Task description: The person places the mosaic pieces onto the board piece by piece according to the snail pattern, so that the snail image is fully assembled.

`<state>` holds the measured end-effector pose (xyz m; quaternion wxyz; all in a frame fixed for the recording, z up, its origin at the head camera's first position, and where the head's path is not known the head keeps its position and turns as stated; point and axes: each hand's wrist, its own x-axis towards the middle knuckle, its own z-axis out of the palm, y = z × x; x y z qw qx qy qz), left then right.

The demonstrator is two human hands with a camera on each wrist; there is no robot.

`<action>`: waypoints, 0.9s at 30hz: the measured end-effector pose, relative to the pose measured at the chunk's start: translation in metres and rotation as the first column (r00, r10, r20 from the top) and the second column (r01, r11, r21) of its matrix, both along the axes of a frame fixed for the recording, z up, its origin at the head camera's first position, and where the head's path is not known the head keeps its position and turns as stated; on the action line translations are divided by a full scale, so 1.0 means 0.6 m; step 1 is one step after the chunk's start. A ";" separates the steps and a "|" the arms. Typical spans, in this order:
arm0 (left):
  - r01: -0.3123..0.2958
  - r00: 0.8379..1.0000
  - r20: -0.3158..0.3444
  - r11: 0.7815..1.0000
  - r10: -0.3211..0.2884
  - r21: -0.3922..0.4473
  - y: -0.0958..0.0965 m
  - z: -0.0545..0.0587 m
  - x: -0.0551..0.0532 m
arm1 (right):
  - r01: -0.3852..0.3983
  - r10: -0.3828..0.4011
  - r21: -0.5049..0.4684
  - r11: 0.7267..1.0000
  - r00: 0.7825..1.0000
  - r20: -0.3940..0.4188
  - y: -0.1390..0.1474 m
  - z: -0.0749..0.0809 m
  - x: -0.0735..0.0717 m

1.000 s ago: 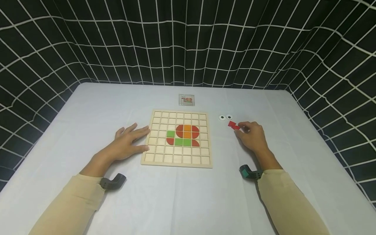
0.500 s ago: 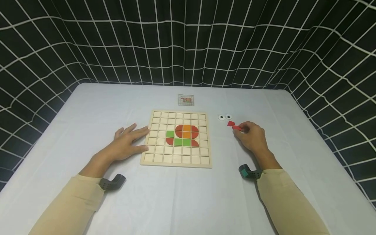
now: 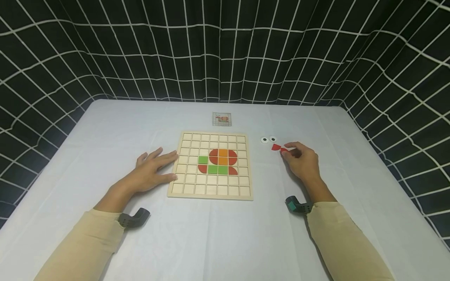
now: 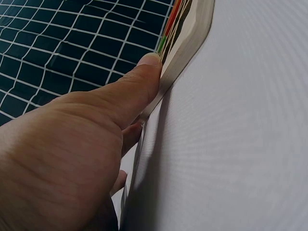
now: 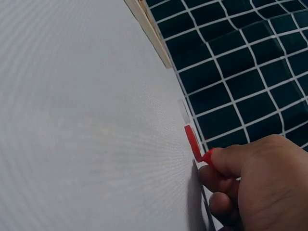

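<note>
A wooden grid board (image 3: 211, 197) lies on the table, with red, green and orange tiles set in its middle cells. My left hand (image 3: 152, 171) touches the board's left edge with spread, straight fingers; the left wrist view has its thumb (image 4: 139, 86) against the frame. To the right of the board, my right hand (image 3: 303, 160) pinches a small red tile (image 5: 208, 156) between thumb and fingertips. Close beside it lies another red tile (image 3: 275, 147), its curved side partly showing. Two round eye pieces (image 3: 264, 139) lie just behind these tiles.
Behind the board lies a small picture card (image 3: 222, 119) with a coloured pattern on a grid. A white cloth (image 3: 225, 238) covers the table. Dark curtain with a white grid (image 3: 211, 50) surrounds the far edge and both sides.
The red tile at my right fingertips has gone from lying flat to being tilted and pinched, shifting slightly away from me. My left hand stays on the board's edge.
</note>
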<state>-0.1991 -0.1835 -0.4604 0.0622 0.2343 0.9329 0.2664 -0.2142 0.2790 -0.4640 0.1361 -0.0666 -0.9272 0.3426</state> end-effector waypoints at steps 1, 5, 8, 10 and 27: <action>0.001 1.000 -0.001 1.000 -0.001 0.000 0.000 0.000 0.000 | -0.002 0.002 -0.009 1.000 1.000 -0.004 0.001 0.000 0.001; 0.001 1.000 -0.001 1.000 -0.001 -0.006 0.001 0.000 -0.001 | -0.024 0.024 -0.004 1.000 1.000 -0.002 0.002 0.002 0.003; -0.005 1.000 0.001 1.000 0.005 -0.013 0.003 0.000 -0.001 | -0.040 0.039 0.038 0.998 0.999 0.010 0.001 0.004 0.004; -0.010 1.000 0.006 1.000 0.010 -0.016 0.003 0.000 -0.001 | -0.049 0.048 0.063 0.997 0.999 0.021 0.000 0.005 0.004; -0.007 1.000 -0.004 1.000 0.007 -0.006 0.003 0.001 -0.001 | -0.058 0.048 0.097 0.994 0.994 0.102 -0.002 0.008 0.007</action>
